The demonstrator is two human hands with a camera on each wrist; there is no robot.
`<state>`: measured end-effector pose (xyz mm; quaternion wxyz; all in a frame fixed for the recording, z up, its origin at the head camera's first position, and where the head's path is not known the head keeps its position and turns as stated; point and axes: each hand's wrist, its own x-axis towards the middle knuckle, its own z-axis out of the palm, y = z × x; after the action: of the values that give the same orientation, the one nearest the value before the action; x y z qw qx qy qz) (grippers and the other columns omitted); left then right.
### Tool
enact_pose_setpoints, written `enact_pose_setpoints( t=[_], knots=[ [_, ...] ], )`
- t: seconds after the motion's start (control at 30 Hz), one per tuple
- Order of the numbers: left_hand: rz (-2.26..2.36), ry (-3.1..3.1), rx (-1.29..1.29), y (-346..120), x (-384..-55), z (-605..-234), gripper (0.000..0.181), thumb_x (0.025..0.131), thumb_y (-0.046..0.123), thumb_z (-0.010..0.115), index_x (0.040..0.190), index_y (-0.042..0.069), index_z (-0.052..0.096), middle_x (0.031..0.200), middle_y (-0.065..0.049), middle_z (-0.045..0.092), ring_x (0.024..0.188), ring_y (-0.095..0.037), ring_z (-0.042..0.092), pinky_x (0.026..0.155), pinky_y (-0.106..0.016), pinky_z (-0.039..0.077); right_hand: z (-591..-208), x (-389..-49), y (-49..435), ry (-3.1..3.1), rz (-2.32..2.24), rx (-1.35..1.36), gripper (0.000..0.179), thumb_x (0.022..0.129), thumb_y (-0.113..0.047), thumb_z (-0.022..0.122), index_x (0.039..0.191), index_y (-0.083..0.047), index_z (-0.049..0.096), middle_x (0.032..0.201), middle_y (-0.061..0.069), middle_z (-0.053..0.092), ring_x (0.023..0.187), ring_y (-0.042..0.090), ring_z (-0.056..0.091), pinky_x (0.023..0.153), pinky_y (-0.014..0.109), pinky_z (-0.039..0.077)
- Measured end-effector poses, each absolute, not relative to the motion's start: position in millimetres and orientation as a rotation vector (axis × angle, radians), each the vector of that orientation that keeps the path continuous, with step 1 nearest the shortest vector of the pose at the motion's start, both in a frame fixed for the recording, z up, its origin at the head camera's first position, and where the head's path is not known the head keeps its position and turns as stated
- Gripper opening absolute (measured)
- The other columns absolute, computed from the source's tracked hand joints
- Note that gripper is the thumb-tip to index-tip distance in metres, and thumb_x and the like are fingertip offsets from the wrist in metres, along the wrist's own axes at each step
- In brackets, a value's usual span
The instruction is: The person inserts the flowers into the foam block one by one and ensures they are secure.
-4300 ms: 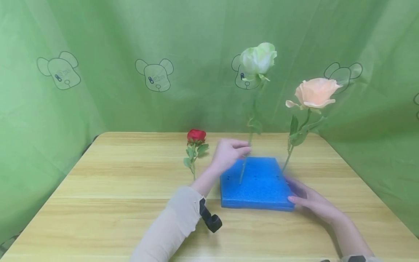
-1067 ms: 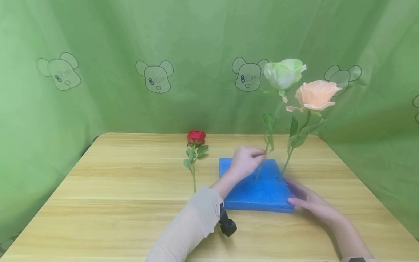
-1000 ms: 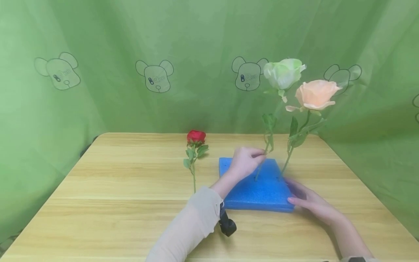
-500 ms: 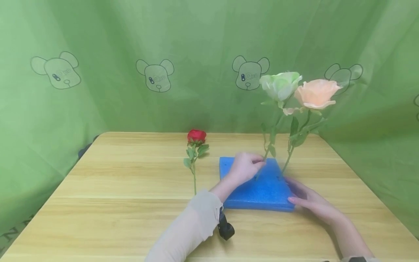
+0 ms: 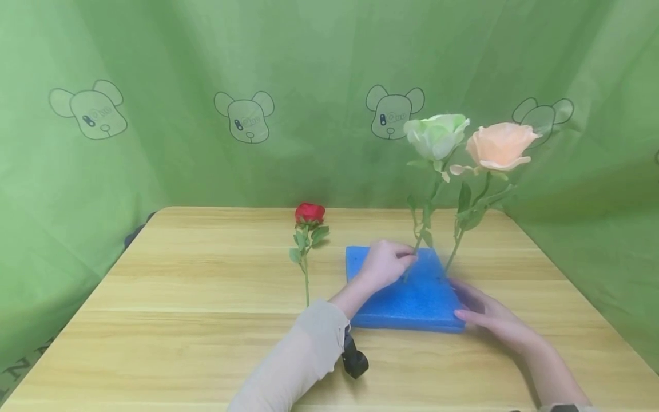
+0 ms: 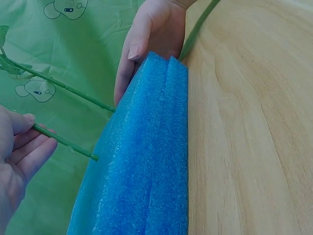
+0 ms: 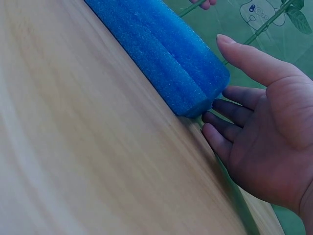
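My left hand [image 5: 385,266] pinches the stem of a pale green-white rose [image 5: 436,137] between thumb and fingers, low on the stem. In the left wrist view the lower end of that stem [image 6: 73,146] meets the face of a blue foam block [image 5: 407,309]; how deep it sits I cannot tell. A peach rose [image 5: 500,147] stands in the block's right side, leaning right. My right hand [image 5: 494,320] rests against the block's right edge, its fingers [image 7: 239,112] extended along the side and its thumb near the top.
Left of the block a red rose [image 5: 309,213] lies on the wooden table [image 5: 180,286], its lower stem hidden by the left sleeve [image 5: 298,360]. A green curtain [image 5: 309,57] with bear-head outlines hangs behind and around the table.
The green-white rose has shifted right from the block's left part to its middle. Over the last second its bloom has come lower, and my left hand slightly lower. My right hand stays put.
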<state>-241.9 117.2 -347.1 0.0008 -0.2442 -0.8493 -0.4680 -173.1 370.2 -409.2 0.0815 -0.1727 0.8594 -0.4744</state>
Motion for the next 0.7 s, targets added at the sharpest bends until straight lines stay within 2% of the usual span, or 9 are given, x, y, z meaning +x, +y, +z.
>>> enact_pose_setpoints(
  t=[0.47,0.7],
  knots=[
    [-1.479,-2.660,-0.775,115.4,-241.4,-346.2,0.018,0.089,0.019,0.063,0.102,0.010,0.072,0.081,0.003,0.070,0.049,-0.003,0.054,0.046,-0.018,0.046,-406.2,-171.6,368.8,2.587,-1.385,-0.503,0.064,0.094,-0.012,0.052,0.147,-0.003,0.017,0.150,0.021,0.018,0.132,0.044,0.015,0.091,0.005,0.024],
    [-1.500,-2.648,-0.749,116.3,-240.6,-347.4,0.016,0.089,0.020,0.063,0.099,0.013,0.073,0.075,0.005,0.068,0.050,-0.003,0.054,0.044,-0.019,0.045,-405.6,-171.2,368.3,2.575,-1.396,-0.504,0.064,0.094,-0.012,0.052,0.147,-0.003,0.017,0.150,0.021,0.017,0.133,0.044,0.014,0.091,0.004,0.024]
  ],
)
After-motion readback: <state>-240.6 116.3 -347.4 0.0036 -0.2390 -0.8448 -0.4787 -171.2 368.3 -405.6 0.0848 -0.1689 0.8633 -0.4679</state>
